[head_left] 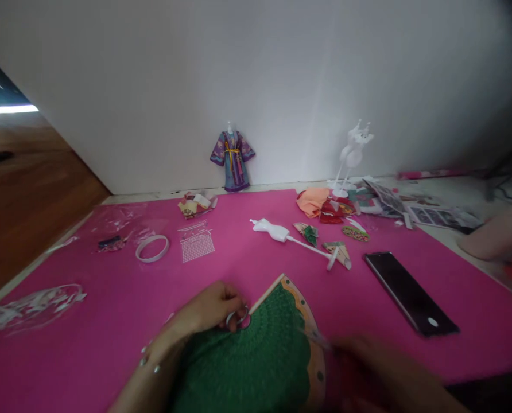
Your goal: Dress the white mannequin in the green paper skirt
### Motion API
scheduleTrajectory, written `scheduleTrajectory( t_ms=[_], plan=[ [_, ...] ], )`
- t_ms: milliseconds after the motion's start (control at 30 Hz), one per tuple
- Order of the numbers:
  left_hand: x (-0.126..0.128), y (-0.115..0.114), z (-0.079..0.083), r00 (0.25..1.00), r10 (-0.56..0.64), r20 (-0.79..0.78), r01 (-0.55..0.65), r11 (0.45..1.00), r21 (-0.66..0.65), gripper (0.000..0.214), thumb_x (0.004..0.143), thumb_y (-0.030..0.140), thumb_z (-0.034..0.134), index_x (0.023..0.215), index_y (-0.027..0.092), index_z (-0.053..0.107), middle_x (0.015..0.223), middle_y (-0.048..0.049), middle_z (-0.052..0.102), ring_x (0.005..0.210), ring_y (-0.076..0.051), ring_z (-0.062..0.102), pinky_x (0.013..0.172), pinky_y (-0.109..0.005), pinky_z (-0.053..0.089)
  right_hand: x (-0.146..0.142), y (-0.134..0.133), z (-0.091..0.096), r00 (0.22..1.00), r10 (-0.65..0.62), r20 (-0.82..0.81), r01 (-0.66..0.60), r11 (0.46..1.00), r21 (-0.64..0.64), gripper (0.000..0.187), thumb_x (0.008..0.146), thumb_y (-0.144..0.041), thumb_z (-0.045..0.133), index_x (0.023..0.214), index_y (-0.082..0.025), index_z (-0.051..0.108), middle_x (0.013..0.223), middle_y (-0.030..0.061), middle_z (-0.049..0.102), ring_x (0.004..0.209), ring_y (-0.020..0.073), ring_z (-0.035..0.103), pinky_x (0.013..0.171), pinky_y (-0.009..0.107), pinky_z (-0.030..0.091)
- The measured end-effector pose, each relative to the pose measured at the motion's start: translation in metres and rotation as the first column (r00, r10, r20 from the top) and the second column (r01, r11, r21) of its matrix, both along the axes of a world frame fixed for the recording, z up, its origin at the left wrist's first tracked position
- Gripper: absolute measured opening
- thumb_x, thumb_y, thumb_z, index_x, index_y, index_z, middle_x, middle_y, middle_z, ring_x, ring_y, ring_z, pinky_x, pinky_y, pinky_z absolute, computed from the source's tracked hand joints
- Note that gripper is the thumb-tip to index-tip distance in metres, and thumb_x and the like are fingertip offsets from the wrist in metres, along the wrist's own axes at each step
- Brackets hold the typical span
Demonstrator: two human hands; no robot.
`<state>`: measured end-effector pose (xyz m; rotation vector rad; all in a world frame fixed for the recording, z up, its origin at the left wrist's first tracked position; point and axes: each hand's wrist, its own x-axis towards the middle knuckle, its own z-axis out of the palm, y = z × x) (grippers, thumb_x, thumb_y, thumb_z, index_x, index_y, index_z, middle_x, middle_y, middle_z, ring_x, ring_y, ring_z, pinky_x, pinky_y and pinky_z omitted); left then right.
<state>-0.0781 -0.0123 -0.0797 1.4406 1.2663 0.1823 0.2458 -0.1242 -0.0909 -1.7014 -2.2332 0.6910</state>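
A fan-shaped green fabric piece (256, 350) with an orange scalloped border is spread out in front of me. At its inner curve is my left hand (219, 307), fingers curled in a pinch on a thin pale looped strip (237, 316). The strip's lower part is hidden by the fingers. Over the orange border at the right comes my right hand (363, 358), smeared by motion. From its fingertips a thin greyish object (316, 338) juts over the fabric, too blurred to name.
Beyond the fabric lies a white mini dress form (273, 230) on its stand. A phone (411, 292) is at the right, a tape roll (152, 249) at the left. A dressed form (233, 160) and a bare form (353, 152) stand by the wall. Another person's limb (497, 229) shows at right.
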Motion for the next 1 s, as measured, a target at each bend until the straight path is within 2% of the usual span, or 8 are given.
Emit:
scheduleTrajectory(
  t_ms=[67,133,267,500,667,767,900,1000],
  plan=[
    [0.000,-0.001,0.000,1.000,0.010,0.003,-0.010,1.000,-0.001,0.024,0.074,0.031,0.049,0.062,0.017,0.065,0.048,0.0024,0.060,0.042,-0.010,0.045,0.046,-0.021,0.033,-0.031,0.009,0.005,0.989,0.141,0.034,-0.139,0.988,-0.073,0.049,0.074,-0.020,0.060,0.121,-0.033,0.062,0.096,0.0052,0.071,0.077,0.0227,0.069,0.059,0.028,0.050],
    [0.001,-0.001,0.001,1.000,0.018,0.007,-0.018,1.000,-0.004,0.024,0.074,0.031,0.049,0.061,0.017,0.064,0.048,0.0028,0.060,0.042,-0.010,0.045,0.046,-0.021,0.033,-0.055,0.017,0.005,0.964,0.230,0.133,-0.224,0.973,-0.057,0.036,0.079,-0.016,0.053,0.111,-0.029,0.063,0.091,0.0049,0.069,0.068,0.0219,0.067,0.050,0.027,0.041],
    [0.002,-0.002,0.003,0.999,0.025,0.022,-0.025,1.000,-0.012,0.025,0.076,0.031,0.050,0.061,0.017,0.065,0.048,0.0031,0.059,0.041,-0.009,0.046,0.045,-0.021,0.033,-0.079,0.028,-0.002,0.934,0.277,0.226,-0.295,0.954,0.049,0.031,0.079,-0.012,0.054,0.107,-0.023,0.063,0.089,0.0065,0.067,0.058,0.0181,0.061,0.044,0.026,0.029],
    [0.002,-0.001,0.001,0.998,0.038,0.053,-0.037,0.999,-0.017,0.025,0.077,0.028,0.050,0.061,0.017,0.065,0.048,0.0032,0.060,0.041,-0.009,0.046,0.045,-0.021,0.034,-0.090,0.036,0.001,0.913,0.287,0.288,-0.300,0.954,0.002,0.029,0.084,-0.014,0.054,0.111,-0.020,0.062,0.094,0.0095,0.067,0.063,0.0178,0.062,0.044,0.025,0.027],
    [0.002,-0.001,0.001,0.997,0.048,0.056,-0.048,0.999,-0.007,0.026,0.078,0.028,0.050,0.061,0.017,0.066,0.047,0.0034,0.059,0.040,-0.009,0.045,0.043,-0.021,0.034,-0.095,0.041,0.012,0.901,0.314,0.298,-0.311,0.949,-0.059,0.025,0.083,-0.015,0.059,0.108,-0.020,0.064,0.093,0.0093,0.068,0.072,0.0220,0.064,0.048,0.026,0.033],
    [0.002,-0.001,0.001,0.997,0.057,0.053,-0.057,0.998,-0.002,0.026,0.078,0.027,0.050,0.063,0.016,0.067,0.047,0.0034,0.060,0.039,-0.009,0.044,0.042,-0.021,0.034,-0.098,0.044,0.015,0.900,0.322,0.294,-0.311,0.947,-0.085,0.029,0.086,-0.015,0.056,0.114,-0.019,0.062,0.097,0.0109,0.068,0.077,0.0238,0.065,0.051,0.027,0.038],
    [0.001,-0.001,0.000,0.996,0.058,0.061,-0.058,0.998,-0.001,0.026,0.078,0.027,0.050,0.062,0.016,0.068,0.047,0.0033,0.059,0.040,-0.008,0.044,0.042,-0.020,0.035,-0.101,0.045,0.013,0.891,0.308,0.333,-0.283,0.951,-0.123,0.034,0.089,-0.019,0.054,0.123,-0.020,0.059,0.102,0.0122,0.067,0.070,0.0221,0.065,0.046,0.027,0.032],
    [0.001,-0.001,-0.001,0.996,0.058,0.066,-0.058,0.998,0.000,0.026,0.077,0.027,0.050,0.062,0.016,0.068,0.047,0.0034,0.059,0.039,-0.008,0.044,0.042,-0.021,0.034,-0.103,0.045,0.009,0.898,0.297,0.324,-0.288,0.954,-0.077,0.030,0.088,-0.017,0.054,0.117,-0.021,0.062,0.096,0.0096,0.067,0.066,0.0204,0.064,0.044,0.027,0.028]
  ],
)
